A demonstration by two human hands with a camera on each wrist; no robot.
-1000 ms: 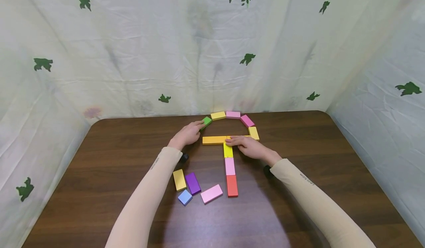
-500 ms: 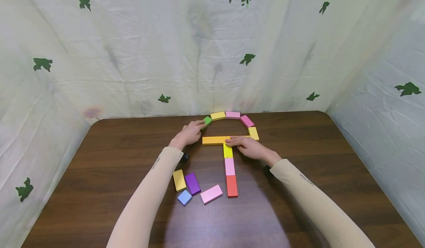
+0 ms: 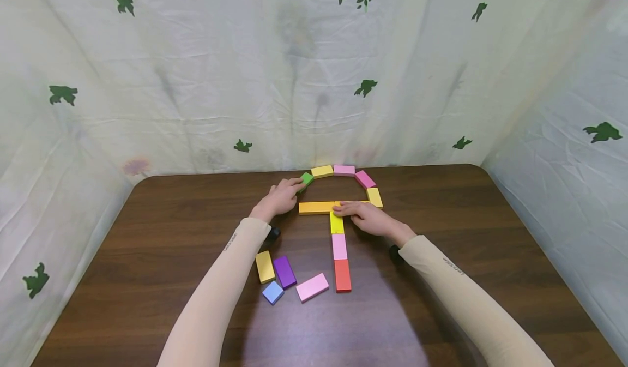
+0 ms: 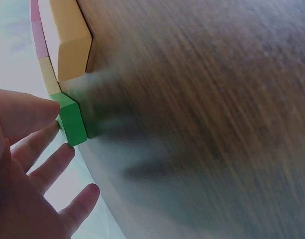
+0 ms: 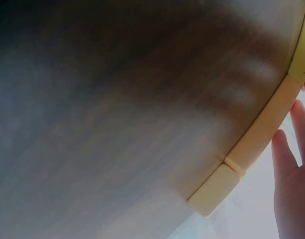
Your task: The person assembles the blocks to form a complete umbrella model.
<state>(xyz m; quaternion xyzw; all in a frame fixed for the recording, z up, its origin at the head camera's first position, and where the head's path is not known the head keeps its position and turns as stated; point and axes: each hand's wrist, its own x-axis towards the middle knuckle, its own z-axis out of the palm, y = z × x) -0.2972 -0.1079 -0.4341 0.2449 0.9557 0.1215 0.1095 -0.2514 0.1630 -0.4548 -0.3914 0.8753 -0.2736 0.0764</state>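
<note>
My left hand (image 3: 279, 199) pinches a green block (image 4: 73, 122) between thumb and fingers at the left end of an arc of blocks. The green block meets a yellow block (image 3: 322, 171); pink (image 3: 344, 170), darker pink (image 3: 365, 179) and pale yellow (image 3: 375, 197) blocks continue the arc rightward. Below it, a long orange block (image 3: 315, 208) lies crosswise, in line with another orange block (image 5: 266, 122) partly hidden by my right hand (image 3: 370, 218). That hand's extended fingers rest at the junction with a bright yellow block (image 3: 337, 223). Pink (image 3: 339, 246) and red (image 3: 343, 276) blocks extend the column downward.
Left of the column lie a loose yellow block (image 3: 265, 266), a purple block (image 3: 285, 271), a small blue block (image 3: 273, 292) and a pink block (image 3: 312, 287). A pale leaf-patterned curtain (image 3: 206, 83) hangs right behind the dark wooden table (image 3: 162, 258).
The left hand and the green block have shifted very slightly to the right, toward the yellow block. The right hand stays in place.
</note>
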